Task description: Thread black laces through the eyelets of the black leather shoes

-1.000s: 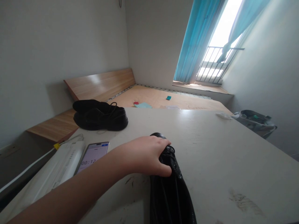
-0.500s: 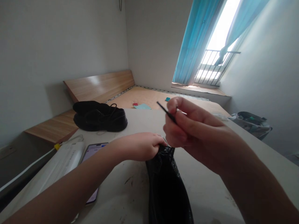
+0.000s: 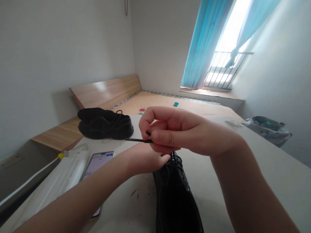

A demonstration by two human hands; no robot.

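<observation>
Just above the glossy black leather lace-up shoe (image 3: 176, 194) on the white tabletop (image 3: 272, 158), your right hand (image 3: 175, 132) pinches its thin black lace (image 3: 137, 140), fingers closed; your left hand (image 3: 145, 160) grips the shoe's throat. The lace looks limp and light: hold near its stiff tip.

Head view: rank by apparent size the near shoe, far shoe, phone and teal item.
1. near shoe, though nearness enlarges it
2. far shoe
3. phone, partly hidden
4. teal item
</observation>
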